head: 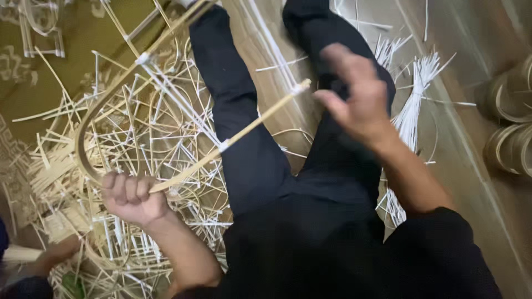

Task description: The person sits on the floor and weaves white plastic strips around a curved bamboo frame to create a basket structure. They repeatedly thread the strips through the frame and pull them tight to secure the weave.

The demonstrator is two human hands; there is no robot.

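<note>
I sit on the floor with legs in black trousers [244,138] stretched out. My left hand [130,196] is closed around a thin bent cane rod [244,130], pale yellow with white bindings, which curves in a loop off to the left and runs up across my left thigh. My right hand [354,99] hovers blurred above my right knee, fingers apart and empty, just right of the rod's white-wrapped tip [302,86].
A heap of cut cane offcuts and white strips [138,138] covers the floor at left. A bundle of white strips [413,105] lies right of my leg. Round coiled rings [512,122] sit at far right. Another person's hand [55,254] shows at lower left.
</note>
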